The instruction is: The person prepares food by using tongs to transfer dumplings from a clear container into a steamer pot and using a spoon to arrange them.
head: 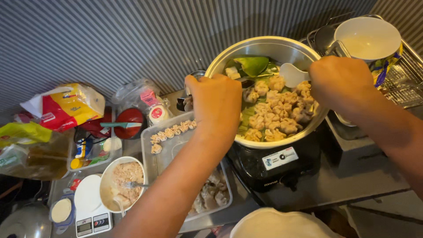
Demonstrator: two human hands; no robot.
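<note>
A round metal steamer pan (264,44) sits on a black stove (273,169), lined with green leaf and filled with several pale dumplings (275,110). My left hand (218,105) is closed over the pan's left rim; whatever it holds is hidden under the fingers. My right hand (341,81) grips a white plastic spoon (293,74) whose bowl points left over the dumplings. Left of the pan, a metal tray (154,158) carries a row of raw dumplings (172,131) and more under my forearm.
A white bowl of filling with a fork (125,178) stands beside a small kitchen scale (90,213). Bags and packets (66,105) crowd the far left. A white bowl (368,37) rests on a wire rack (407,77) at the right. A corrugated wall runs behind.
</note>
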